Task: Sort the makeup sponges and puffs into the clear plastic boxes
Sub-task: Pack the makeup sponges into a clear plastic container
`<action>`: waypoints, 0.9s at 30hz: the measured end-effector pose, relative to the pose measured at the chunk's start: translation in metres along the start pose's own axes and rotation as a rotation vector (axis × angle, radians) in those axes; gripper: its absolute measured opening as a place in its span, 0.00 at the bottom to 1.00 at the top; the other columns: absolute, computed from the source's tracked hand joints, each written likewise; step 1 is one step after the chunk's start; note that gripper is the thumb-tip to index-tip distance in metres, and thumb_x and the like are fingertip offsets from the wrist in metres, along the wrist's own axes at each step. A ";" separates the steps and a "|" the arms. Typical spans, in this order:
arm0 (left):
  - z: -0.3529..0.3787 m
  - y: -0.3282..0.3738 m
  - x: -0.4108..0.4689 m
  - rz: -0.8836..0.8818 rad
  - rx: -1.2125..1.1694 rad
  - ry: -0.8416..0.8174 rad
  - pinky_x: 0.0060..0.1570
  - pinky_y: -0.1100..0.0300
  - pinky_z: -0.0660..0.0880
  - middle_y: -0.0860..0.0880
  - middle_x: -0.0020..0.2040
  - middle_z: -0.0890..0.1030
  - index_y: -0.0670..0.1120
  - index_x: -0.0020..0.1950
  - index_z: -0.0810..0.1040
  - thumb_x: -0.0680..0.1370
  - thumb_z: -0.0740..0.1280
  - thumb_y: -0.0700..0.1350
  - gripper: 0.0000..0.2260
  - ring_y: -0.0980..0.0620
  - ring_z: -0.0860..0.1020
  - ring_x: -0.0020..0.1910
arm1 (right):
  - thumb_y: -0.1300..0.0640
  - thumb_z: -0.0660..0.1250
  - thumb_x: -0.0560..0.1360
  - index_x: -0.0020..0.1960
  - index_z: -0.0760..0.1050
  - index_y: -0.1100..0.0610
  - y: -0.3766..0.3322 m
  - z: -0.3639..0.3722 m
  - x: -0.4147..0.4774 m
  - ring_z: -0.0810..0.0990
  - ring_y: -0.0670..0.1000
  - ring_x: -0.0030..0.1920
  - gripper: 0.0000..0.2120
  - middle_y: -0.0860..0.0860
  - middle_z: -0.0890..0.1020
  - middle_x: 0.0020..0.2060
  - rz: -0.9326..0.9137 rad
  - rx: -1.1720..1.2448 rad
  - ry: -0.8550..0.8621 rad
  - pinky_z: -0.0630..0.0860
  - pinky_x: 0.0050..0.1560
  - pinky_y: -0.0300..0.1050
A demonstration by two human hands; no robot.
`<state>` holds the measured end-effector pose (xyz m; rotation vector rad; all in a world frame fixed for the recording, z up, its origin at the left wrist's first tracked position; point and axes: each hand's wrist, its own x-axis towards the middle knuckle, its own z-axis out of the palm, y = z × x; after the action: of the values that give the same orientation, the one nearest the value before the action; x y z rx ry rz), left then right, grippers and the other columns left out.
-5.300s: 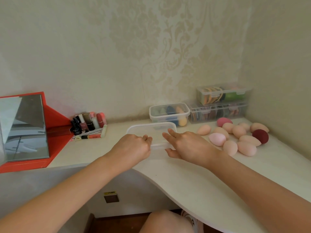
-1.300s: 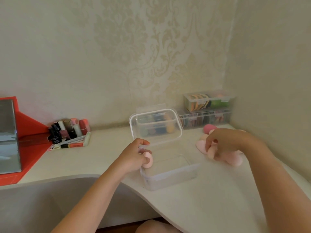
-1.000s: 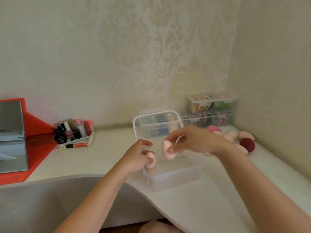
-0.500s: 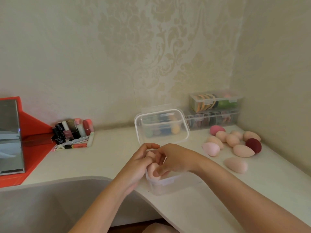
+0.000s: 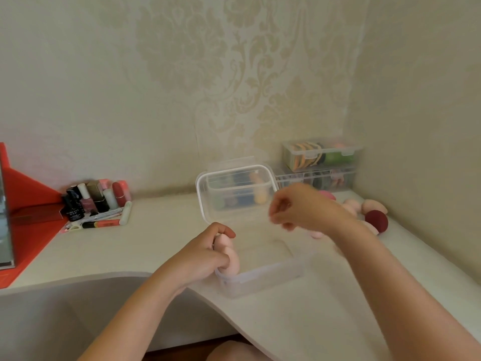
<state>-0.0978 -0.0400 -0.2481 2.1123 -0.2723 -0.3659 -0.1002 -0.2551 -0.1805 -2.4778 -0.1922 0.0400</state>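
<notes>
Left hand gripped pink sponges at the near-left corner of the clear box; right hand, blurred, hovered loosely curled, apparently empty. Pressing there might have tipped the light box over the desk edge.

Clear box stood open, lid raised behind it.
Two peach sponges were at its left end, gripped by the left hand; pale pink sponges and a dark red sponge lay loose to its right.
</notes>
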 end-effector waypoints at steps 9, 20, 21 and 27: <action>0.002 0.001 0.000 -0.018 0.009 0.036 0.49 0.58 0.70 0.50 0.55 0.74 0.58 0.52 0.71 0.72 0.61 0.34 0.19 0.49 0.73 0.56 | 0.54 0.76 0.62 0.66 0.66 0.47 0.078 -0.030 -0.014 0.71 0.58 0.60 0.35 0.52 0.67 0.61 0.530 -0.772 -0.259 0.75 0.59 0.50; 0.004 0.003 -0.003 -0.032 0.014 0.086 0.48 0.60 0.70 0.50 0.54 0.74 0.57 0.54 0.71 0.72 0.62 0.36 0.17 0.51 0.73 0.54 | 0.53 0.74 0.69 0.49 0.81 0.44 0.041 -0.032 -0.022 0.77 0.40 0.30 0.09 0.36 0.81 0.32 0.004 -0.059 -0.003 0.75 0.42 0.39; 0.004 0.004 -0.003 -0.036 0.019 0.091 0.48 0.60 0.70 0.51 0.54 0.73 0.56 0.54 0.71 0.72 0.62 0.36 0.17 0.51 0.73 0.53 | 0.54 0.74 0.70 0.50 0.80 0.44 0.039 -0.032 -0.022 0.78 0.41 0.31 0.10 0.37 0.81 0.34 -0.002 -0.040 0.040 0.75 0.42 0.40; 0.004 0.005 -0.002 -0.045 0.031 0.096 0.48 0.59 0.70 0.51 0.52 0.73 0.56 0.55 0.71 0.72 0.62 0.36 0.17 0.51 0.73 0.52 | 0.64 0.71 0.72 0.52 0.78 0.53 0.011 -0.011 -0.021 0.82 0.50 0.39 0.11 0.49 0.80 0.47 -0.253 0.449 -0.099 0.77 0.42 0.37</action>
<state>-0.1015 -0.0457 -0.2456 2.1619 -0.1756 -0.2878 -0.1185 -0.2729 -0.1789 -1.9913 -0.4819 0.0880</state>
